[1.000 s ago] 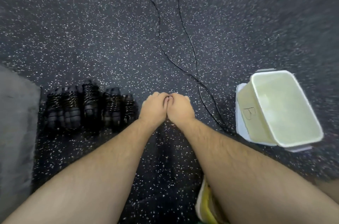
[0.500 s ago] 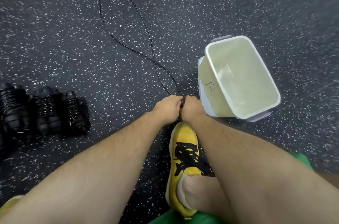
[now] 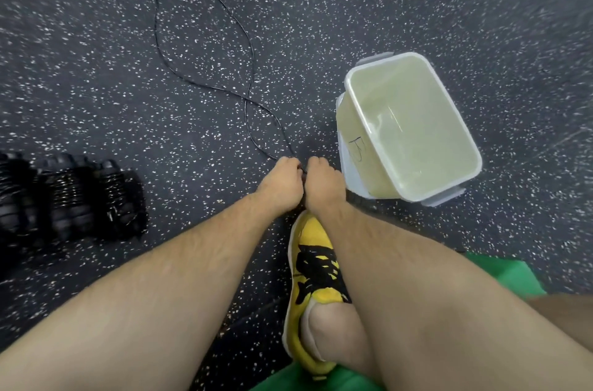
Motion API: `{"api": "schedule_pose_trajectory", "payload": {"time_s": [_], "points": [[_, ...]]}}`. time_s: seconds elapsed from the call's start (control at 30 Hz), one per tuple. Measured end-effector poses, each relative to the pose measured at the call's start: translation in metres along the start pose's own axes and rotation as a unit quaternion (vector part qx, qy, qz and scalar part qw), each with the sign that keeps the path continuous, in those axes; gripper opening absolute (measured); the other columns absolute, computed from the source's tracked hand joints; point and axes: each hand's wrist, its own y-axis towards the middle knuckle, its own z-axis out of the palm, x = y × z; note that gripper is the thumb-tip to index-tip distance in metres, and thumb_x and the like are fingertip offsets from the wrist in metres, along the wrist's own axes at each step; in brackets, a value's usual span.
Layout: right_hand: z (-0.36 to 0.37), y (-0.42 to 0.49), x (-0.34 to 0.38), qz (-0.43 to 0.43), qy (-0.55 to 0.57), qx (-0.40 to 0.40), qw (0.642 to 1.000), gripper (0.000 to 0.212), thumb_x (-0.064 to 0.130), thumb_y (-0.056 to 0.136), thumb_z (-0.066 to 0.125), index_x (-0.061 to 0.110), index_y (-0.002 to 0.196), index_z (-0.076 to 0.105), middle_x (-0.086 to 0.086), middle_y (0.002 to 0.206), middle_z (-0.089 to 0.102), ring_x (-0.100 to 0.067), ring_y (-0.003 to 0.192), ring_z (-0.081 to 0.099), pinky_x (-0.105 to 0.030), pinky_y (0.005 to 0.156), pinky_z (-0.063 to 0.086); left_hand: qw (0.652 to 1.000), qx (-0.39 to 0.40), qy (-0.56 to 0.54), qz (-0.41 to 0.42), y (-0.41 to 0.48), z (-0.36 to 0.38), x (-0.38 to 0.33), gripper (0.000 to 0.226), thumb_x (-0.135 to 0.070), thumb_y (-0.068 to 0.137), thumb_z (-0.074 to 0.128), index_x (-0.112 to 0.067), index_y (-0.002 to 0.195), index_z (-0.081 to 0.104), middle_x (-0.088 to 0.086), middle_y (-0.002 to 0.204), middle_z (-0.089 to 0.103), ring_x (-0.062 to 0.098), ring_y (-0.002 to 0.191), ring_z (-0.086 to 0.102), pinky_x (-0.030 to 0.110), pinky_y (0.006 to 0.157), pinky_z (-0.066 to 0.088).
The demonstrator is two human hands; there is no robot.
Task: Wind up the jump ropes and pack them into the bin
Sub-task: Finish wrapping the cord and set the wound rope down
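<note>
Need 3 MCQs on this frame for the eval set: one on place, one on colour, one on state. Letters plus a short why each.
1. Where does the bin stand relative to the right hand?
A) to its left
B) to its right
C) behind the person

2. What colour is the shoe?
A) red
B) white
C) yellow and black

3. What state is the bin in?
A) empty
B) full of ropes
C) closed with a lid

Answers:
1 B: the bin sits just right of the right hand, which meets the left hand on the loose rope.
2 C: the upper is yellow with a black pattern.
3 A: its bare floor shows, with nothing inside.
</note>
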Motion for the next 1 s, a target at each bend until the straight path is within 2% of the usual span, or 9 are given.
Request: {"api": "schedule_pose_trajectory", "payload": {"time_s": [0.1,0.2,0.33,0.43,0.57,0.67,0.77,0.9,1.0], "points": [[-0.027,-0.001,0.024,-0.005,0.075,-0.030,0.997,0.020,0.023,0.099,0.053,0.011,0.115,0.052,-0.010,0.117,0.059,-0.031,0.103,0.061,-0.040,0.085,0.045,0.994,-0.081,-0.042,-0.053,-0.013,-0.027,-0.002,0.027,-0.020,0.107,0.036,-0.008,0.127,0.050,0.009,0.130,0.050,0.030,0.111,0.057,0.041,0.092,0.047],[-0.064,-0.002,0.054,-0.023,0.125,-0.051,0.991,0.022,0.027,0.099,0.052,0.011,0.115,0.055,-0.009,0.115,0.060,-0.033,0.100,0.062,-0.040,0.083,0.048,0.986,-0.106,-0.101,-0.074,-0.022,-0.057,0.000,0.030,-0.027,0.107,0.034,-0.013,0.127,0.052,0.007,0.122,0.064,0.028,0.106,0.061,0.040,0.090,0.049],[-0.112,-0.006,0.099,0.000,0.266,-0.049,0.963,0.008,0.023,0.093,0.055,0.021,0.100,0.055,0.001,0.101,0.062,-0.022,0.087,0.059,-0.032,0.070,0.042,0.972,-0.151,-0.176,-0.045,-0.051,-0.112,-0.004,0.032,-0.028,0.107,0.032,-0.021,0.130,0.053,-0.003,0.119,0.066,0.019,0.106,0.059,0.035,0.089,0.045],[-0.151,-0.017,0.131,-0.003,0.379,-0.041,0.924,0.006,0.025,0.089,0.060,0.023,0.094,0.058,0.006,0.091,0.064,-0.018,0.085,0.061,-0.030,0.069,0.044,0.961,-0.191,-0.201,-0.015,-0.081,-0.159,-0.013,0.031,-0.026,0.107,0.036,-0.020,0.128,0.058,-0.003,0.117,0.064,0.015,0.100,0.056,0.030,0.082,0.039],[-0.224,-0.042,0.167,-0.061,0.433,-0.042,0.898,0.009,0.026,0.084,0.070,0.022,0.090,0.064,0.009,0.081,0.065,-0.013,0.076,0.060,-0.027,0.065,0.044,0.950,-0.240,-0.197,0.007,-0.136,-0.229,-0.031,0.034,-0.024,0.107,0.040,-0.019,0.133,0.061,-0.003,0.123,0.063,0.015,0.111,0.055,0.027,0.091,0.040],[-0.284,-0.069,0.195,-0.125,0.444,-0.050,0.886,0.014,0.025,0.080,0.077,0.021,0.086,0.065,0.008,0.078,0.064,-0.011,0.071,0.058,-0.027,0.069,0.048,0.938,-0.268,-0.218,0.041,-0.186,-0.285,-0.046,0.028,-0.020,0.106,0.044,-0.020,0.125,0.066,-0.002,0.114,0.067,0.018,0.107,0.062,0.028,0.094,0.046],[-0.344,-0.099,0.220,-0.175,0.468,-0.052,0.865,0.020,0.025,0.080,0.082,0.020,0.083,0.063,0.005,0.078,0.063,-0.014,0.068,0.057,-0.025,0.065,0.048,0.931,-0.256,-0.246,0.088,-0.236,-0.332,-0.057,0.021,-0.017,0.105,0.048,-0.022,0.111,0.068,0.011,0.112,0.073,0.024,0.103,0.066,0.046,0.103,0.051],[-0.395,-0.143,0.244,-0.218,0.533,-0.015,0.818,0.020,0.015,0.083,0.080,0.015,0.087,0.061,-0.004,0.084,0.064,-0.019,0.070,0.060,-0.037,0.068,0.057,0.938,-0.287,-0.165,0.105,-0.280,-0.367,-0.060,0.021,-0.030,0.100,0.054,-0.028,0.101,0.074,-0.003,0.101,0.075,0.021,0.101,0.068,0.037,0.098,0.050],[-0.399,-0.159,0.251,-0.237,0.571,0.026,0.785,0.020,0.010,0.084,0.079,0.010,0.093,0.061,-0.009,0.082,0.065,-0.024,0.075,0.060,-0.040,0.068,0.055,0.923,-0.319,-0.191,0.106,-0.295,-0.373,-0.050,0.019,-0.029,0.098,0.063,-0.032,0.084,0.075,-0.006,0.090,0.075,0.018,0.089,0.067,0.039,0.093,0.051]]}}
